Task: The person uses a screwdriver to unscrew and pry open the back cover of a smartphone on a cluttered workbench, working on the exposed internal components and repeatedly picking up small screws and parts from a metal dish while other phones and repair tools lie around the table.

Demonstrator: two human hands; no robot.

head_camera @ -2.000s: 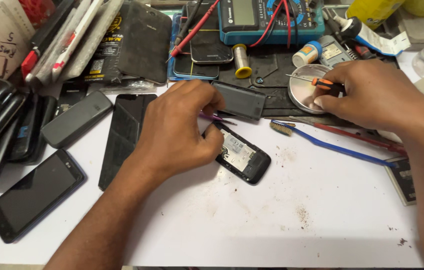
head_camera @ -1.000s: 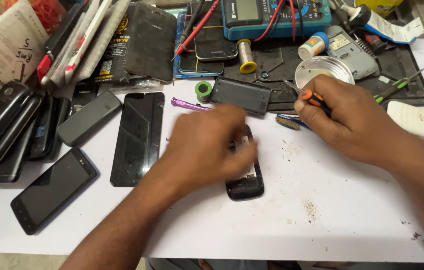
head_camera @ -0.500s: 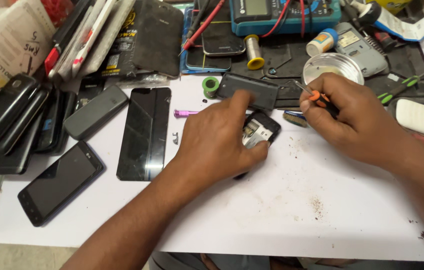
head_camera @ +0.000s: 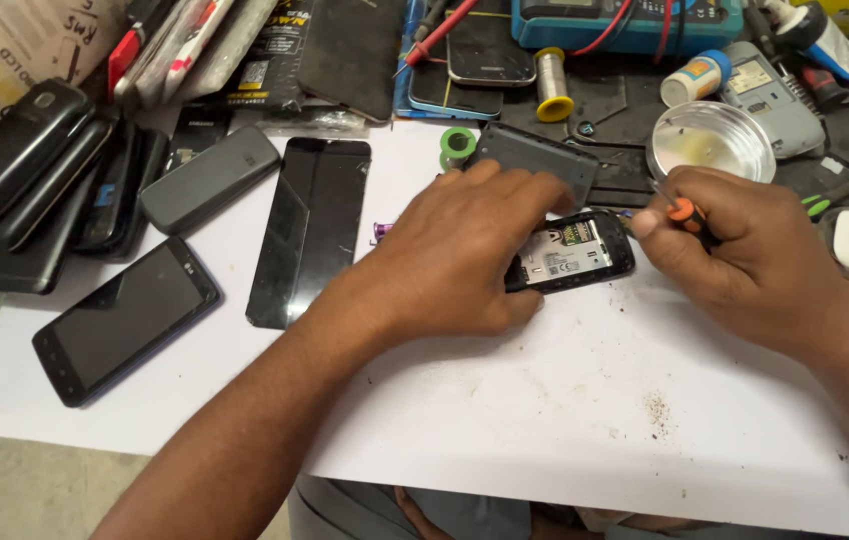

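Note:
A small black phone (head_camera: 574, 255) with its back cover off lies on the white tabletop (head_camera: 564, 420), its label and inner parts showing. My left hand (head_camera: 454, 255) covers its left end and holds it down. My right hand (head_camera: 744, 260) grips a small screwdriver (head_camera: 682, 212) with an orange collar, its tip at the phone's right end. A grey back cover (head_camera: 534, 160) lies just behind my left hand.
A flat black screen panel (head_camera: 309, 230) and several dark phones (head_camera: 124, 320) lie at the left. A round metal dish (head_camera: 709, 140), a solder spool (head_camera: 549, 85), a green tape roll (head_camera: 458, 143) and a blue multimeter (head_camera: 624, 20) sit at the back.
The small phone has been turned and shifted toward the back, under my left hand. My right hand has brought the screwdriver from beside the metal dish to the phone's right end.

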